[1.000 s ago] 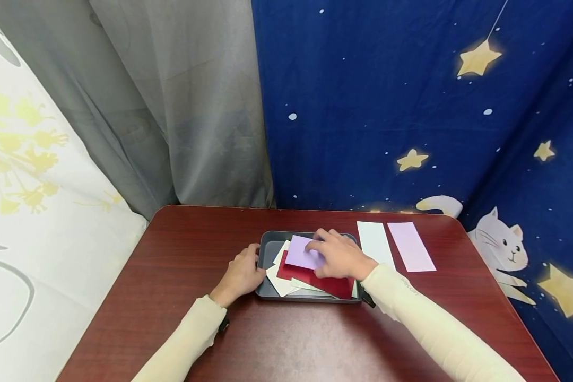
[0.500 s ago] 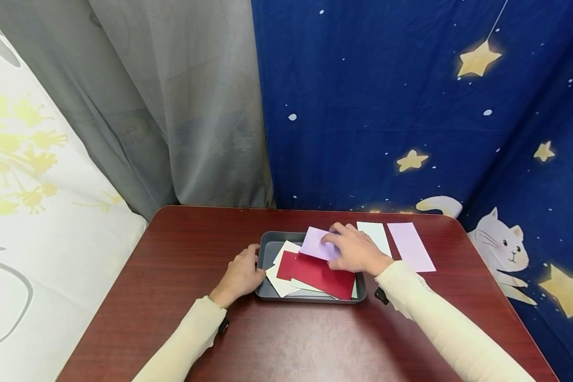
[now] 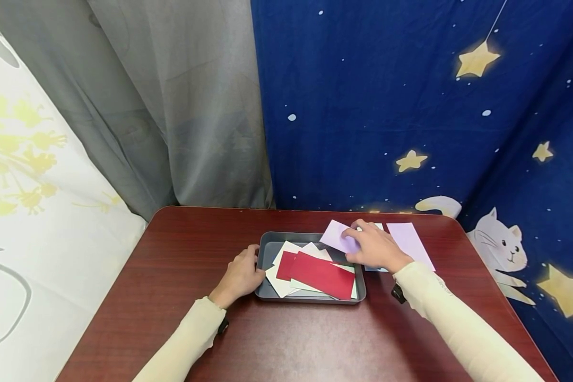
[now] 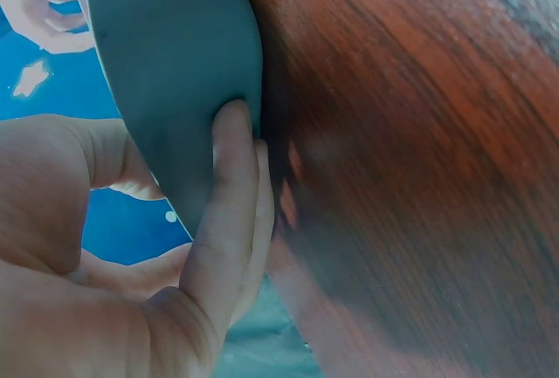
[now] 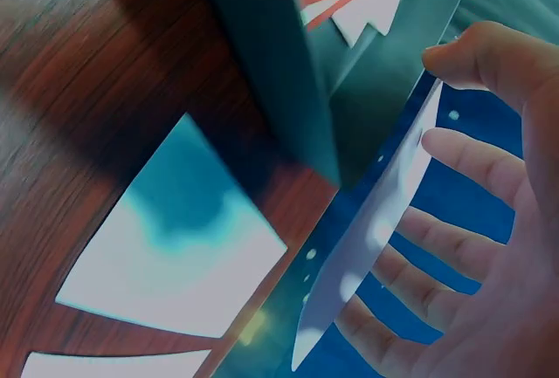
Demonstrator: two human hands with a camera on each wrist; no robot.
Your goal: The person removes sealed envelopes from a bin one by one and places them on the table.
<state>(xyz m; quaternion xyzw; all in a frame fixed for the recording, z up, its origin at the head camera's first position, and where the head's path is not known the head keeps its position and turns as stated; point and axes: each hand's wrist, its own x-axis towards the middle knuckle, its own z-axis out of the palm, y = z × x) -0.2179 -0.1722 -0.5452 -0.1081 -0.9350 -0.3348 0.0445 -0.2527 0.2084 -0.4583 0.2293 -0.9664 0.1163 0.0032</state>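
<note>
My right hand (image 3: 374,245) holds a lilac paper rectangle (image 3: 336,236) by its right side, raised at the tray's far right corner. Seen from the right wrist, thumb and fingers lie along the paper's edge (image 5: 367,230). At the left end of the dark grey tray (image 3: 310,301), my left hand (image 3: 241,275) grips it; the left wrist view shows fingertips (image 4: 232,125) pressed on its outer wall. Inside the tray, two red paper pieces (image 3: 322,273) overlap several white and pale green sheets (image 3: 279,284).
To the tray's right lie a pale white-blue paper strip (image 5: 175,247), partly hidden by my right hand in the head view, and a pale lilac strip (image 3: 408,241). The dark red wooden table (image 3: 200,233) ends at grey and starry blue curtains (image 3: 363,106).
My right hand has lifted the lilac paper off the pile and carried it right and away from me, uncovering more of the red and white pieces. The left hand has stayed on the tray.
</note>
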